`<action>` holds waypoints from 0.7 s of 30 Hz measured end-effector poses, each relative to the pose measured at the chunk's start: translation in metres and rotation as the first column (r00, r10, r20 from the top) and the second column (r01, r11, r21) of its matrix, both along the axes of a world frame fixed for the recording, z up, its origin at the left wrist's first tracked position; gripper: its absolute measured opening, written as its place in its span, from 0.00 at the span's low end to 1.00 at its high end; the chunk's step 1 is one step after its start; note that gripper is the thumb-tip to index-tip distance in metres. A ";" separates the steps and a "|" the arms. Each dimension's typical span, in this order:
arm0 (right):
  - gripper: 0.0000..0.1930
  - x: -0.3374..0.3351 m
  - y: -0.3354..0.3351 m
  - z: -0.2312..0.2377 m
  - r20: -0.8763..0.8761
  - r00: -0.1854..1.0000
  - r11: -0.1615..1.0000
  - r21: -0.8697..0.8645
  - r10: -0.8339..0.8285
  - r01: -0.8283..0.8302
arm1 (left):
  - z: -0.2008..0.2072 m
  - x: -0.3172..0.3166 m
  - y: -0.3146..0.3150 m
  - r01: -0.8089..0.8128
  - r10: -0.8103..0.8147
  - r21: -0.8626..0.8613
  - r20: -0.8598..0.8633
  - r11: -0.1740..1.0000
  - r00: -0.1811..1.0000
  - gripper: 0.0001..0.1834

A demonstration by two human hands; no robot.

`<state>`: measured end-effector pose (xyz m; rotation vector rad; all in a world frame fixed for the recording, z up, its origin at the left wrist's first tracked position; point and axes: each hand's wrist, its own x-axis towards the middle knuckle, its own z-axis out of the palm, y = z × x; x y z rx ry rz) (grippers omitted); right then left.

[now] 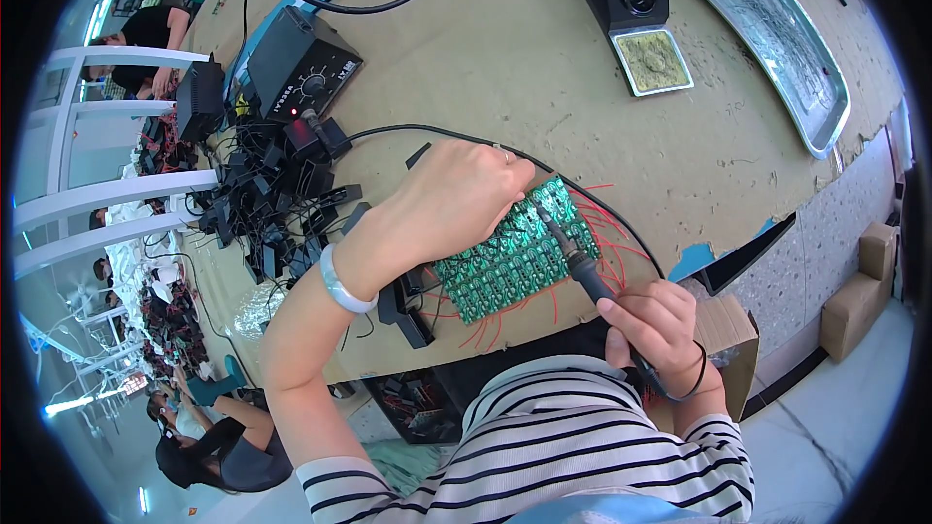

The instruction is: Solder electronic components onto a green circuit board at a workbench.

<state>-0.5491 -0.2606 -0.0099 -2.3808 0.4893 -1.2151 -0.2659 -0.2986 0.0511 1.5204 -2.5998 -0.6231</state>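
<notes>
The green circuit board panel [513,250] lies near the worktop's [505,49] front edge — my left hand [456,196] presses flat on it, my right hand [652,325] pinches the soldering iron [573,257]. I should hold the tip steady on one joint — no dragging across red wires [607,233].

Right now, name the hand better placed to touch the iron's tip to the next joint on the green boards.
Right. The right hand already grips the soldering iron, tip over the green circuit boards. The left hand rests on the boards, likely steadying them.
</notes>
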 end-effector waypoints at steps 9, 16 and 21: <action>0.11 -0.008 0.004 0.002 -0.064 0.997 0.985 -0.164 0.038 -0.048 | 0.001 -0.002 -0.001 -0.004 0.004 0.005 -0.011 1.000 1.000 0.08; 0.12 -0.028 0.010 0.013 -0.051 0.998 0.999 -0.032 -0.032 0.030 | 0.000 -0.001 -0.001 0.016 -0.016 -0.038 -0.004 0.999 1.000 0.04; 0.12 -0.032 0.014 0.015 -0.054 0.997 0.999 -0.025 -0.047 0.045 | 0.002 -0.002 -0.004 0.006 -0.006 -0.007 -0.031 1.000 1.000 0.06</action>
